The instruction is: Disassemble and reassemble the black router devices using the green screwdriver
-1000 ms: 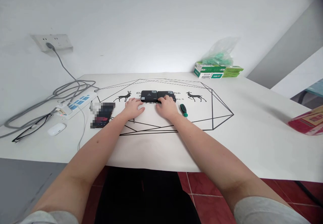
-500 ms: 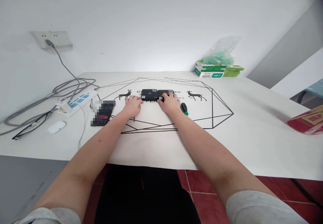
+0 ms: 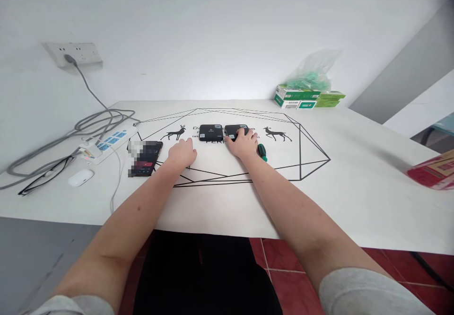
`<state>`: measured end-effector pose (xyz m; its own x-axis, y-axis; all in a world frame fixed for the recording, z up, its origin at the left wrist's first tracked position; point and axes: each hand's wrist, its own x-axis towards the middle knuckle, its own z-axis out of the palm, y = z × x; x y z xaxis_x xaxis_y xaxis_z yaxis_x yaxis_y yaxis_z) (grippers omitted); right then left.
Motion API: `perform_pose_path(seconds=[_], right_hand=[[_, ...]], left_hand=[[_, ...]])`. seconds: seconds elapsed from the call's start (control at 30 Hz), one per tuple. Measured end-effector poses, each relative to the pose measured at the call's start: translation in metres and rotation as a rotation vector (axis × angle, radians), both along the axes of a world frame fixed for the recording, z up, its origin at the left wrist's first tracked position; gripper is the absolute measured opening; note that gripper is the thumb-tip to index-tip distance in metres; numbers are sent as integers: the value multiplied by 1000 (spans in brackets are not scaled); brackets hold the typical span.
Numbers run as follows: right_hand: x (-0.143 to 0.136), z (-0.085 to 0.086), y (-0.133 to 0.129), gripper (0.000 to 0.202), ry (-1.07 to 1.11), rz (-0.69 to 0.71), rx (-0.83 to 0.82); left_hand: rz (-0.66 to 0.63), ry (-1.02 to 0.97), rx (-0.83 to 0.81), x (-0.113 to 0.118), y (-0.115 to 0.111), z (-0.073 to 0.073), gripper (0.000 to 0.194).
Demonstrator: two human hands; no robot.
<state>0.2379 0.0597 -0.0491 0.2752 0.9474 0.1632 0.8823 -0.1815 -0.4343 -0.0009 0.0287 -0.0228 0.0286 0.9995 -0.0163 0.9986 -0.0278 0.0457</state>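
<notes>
Box (image 3: pixel 233 129), black, partly covered by right hand (image 3: pixel 244 144), grip unclear; left hand (image 3: pixel 181 154) curled, palm hidden, cannot tell grip

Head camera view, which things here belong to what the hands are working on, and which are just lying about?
Probably in the job:
- right black box, under the right hand
- left black box, nearest the left hand
- perhaps the green-and-black handle

Apparently just lying about:
- phone
- power strip
- white case
- green-and-white boxes
- red packet
</notes>
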Motion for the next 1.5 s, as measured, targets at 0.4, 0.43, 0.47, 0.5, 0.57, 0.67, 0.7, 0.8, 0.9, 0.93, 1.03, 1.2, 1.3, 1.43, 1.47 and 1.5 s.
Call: perform_pose_path(seconds=[0.4, 0.43, 0.47, 0.5, 0.57, 0.67, 0.7, 0.8, 0.9, 0.93, 1.03, 1.2, 1.3, 1.43, 1.47, 1.5], right_hand=[[11, 17, 8, 73, 513, -230, 110], [14, 20, 9, 71, 581, -245, 107], [18, 23, 10, 69, 632, -254, 100], [21, 27, 11, 67, 673, -254, 95], [25, 35, 8, 67, 780, -218, 92], [19, 50, -9, 69, 1073, -65, 78], [13, 55, -19, 69, 1159, 0, 44], [-12, 67, -52, 71, 1317, 248, -179], [-33, 71, -76, 69, 1271, 470, -365], [-37, 72, -80, 67, 1317, 494, -415], [-31, 72, -76, 59, 1408, 491, -542], [21, 74, -46, 60, 568, 165, -61], [58, 72, -35, 49, 28, -33, -124], [91, 66, -36, 34, -25, -18, -375], [94, 64, -36, 30, -10, 3, -403], [96, 63, -37, 27, 3, 26, -419]], left_hand=[[-16, 22, 18, 1, -3, 5, 34], [-15, 26, 26, 2, -4, 6, 34], [-22, 30, 46, 2, -4, 7, 35], [-38, 27, 81, 2, -4, 8, 35], [-122, -22, 188, 3, -4, 10, 37], [-346, -238, 335, 5, -7, 10, 50], [-415, -320, 350, 7, -9, 8, 61], [-503, -497, 304, 12, -16, 0, 110], [-462, -618, 247, 17, -20, -8, 133], [-450, -658, 240, 17, -21, -9, 132], [-448, -716, 202, 13, -21, -8, 125], [-581, -520, 25, 8, -25, 4, 110], [-685, -411, -100, 11, -33, 10, 105], [-715, -369, -189, 14, -38, 13, 105], [-711, -360, -194, 14, -38, 13, 105], [-704, -353, -202, 13, -37, 12, 106]])
